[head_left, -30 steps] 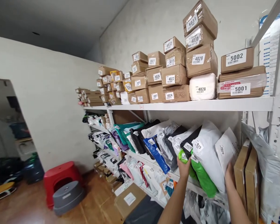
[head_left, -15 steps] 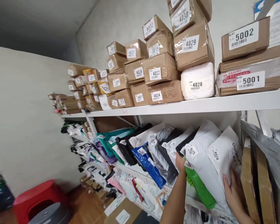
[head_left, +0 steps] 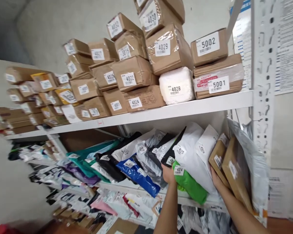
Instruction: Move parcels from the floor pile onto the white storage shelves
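My left hand reaches in at the left side of a bright green mailer bag labelled 4024, just below a black bag. Its fingers are mostly hidden among the bags. Right of the green one lean two white mailer bags, 4025 and 4026. My right hand is wedged between the 4026 bag and a flat brown carton, its fingers hidden there. A second flat carton stands to the right.
Numbered cardboard boxes are stacked on the white shelf above, beside a white-wrapped parcel. A perforated upright post bounds the rack on the right. Blue, grey and teal mailers lean to the left. More parcels fill lower shelves.
The view has swung right, bringing the rack's post into sight. My right hand has slid from the front of the 4026 bag into the gap beside the carton. The green bag's label now shows.
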Available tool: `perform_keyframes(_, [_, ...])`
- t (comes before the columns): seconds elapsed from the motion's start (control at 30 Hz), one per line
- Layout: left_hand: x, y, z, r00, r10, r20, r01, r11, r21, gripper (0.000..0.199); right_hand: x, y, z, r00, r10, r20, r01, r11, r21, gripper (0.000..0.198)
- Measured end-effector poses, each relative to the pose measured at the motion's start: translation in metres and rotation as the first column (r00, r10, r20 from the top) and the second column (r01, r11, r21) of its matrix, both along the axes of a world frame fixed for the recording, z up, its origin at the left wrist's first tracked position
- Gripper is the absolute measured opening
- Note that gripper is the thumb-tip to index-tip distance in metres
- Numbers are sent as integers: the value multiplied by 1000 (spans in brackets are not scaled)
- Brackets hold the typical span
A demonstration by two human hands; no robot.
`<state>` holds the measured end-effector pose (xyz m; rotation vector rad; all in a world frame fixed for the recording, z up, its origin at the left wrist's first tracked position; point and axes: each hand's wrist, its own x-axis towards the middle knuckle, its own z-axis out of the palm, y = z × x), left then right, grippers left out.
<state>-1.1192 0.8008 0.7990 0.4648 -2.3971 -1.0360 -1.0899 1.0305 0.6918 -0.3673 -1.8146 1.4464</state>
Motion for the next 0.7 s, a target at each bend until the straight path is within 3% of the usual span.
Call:
perform_keyframes(0.07, [11, 2, 0, 999, -23, -29, 24, 1000, 18, 51, 7, -4, 7, 999, -44, 17, 44, 999, 32, 112])
perform_keyframes(0.13, [33, 7, -8, 996, -11, -87, 15, 999, 39, 53, 22, -14, 5, 1000, 15, 26, -16, 998, 65, 100])
perform_keyframes(0.2, [63, 19, -18, 954, 17, -298, -11, 1000, 20, 59, 49, -29, -6, 995, 99, 27, -101, 990, 103, 87])
perform_keyframes(0.27, [93, 39, -26, 774, -80, -628, 11, 994, -113, 57, 86, -41, -22, 983, 183, -24, -175, 965, 197, 74])
perform_keyframes(0.33, [117, 67, -27, 591, -374, -715, 125, 918, -377, 42, 123, -43, -34, 948, 279, -152, -215, 917, 337, 44])
perform_keyframes(0.4, [129, 98, -17, 539, -623, -568, 262, 764, -590, 38, 150, -31, -37, 942, 209, -263, -100, 921, 375, 33])
perform_keyframes(0.47, [129, 128, 1, 608, -701, -372, 361, 662, -657, 46, 156, -7, -32, 967, 36, -252, 45, 950, 308, 45])
perform_keyframes(0.53, [121, 153, 24, 738, -655, -162, 426, 639, -641, 51, 143, 20, -25, 994, -65, -82, 80, 978, 192, 77])
perform_keyframes(0.6, [112, 170, 46, 830, -556, 41, 452, 627, -635, 56, 120, 44, -18, 987, -34, 157, 29, 999, 38, 105])
perform_keyframes(0.7, [105, 184, 70, 856, -447, 262, 501, 589, -634, 61, 88, 67, -9, 935, 43, 351, 1, 992, -125, 119])
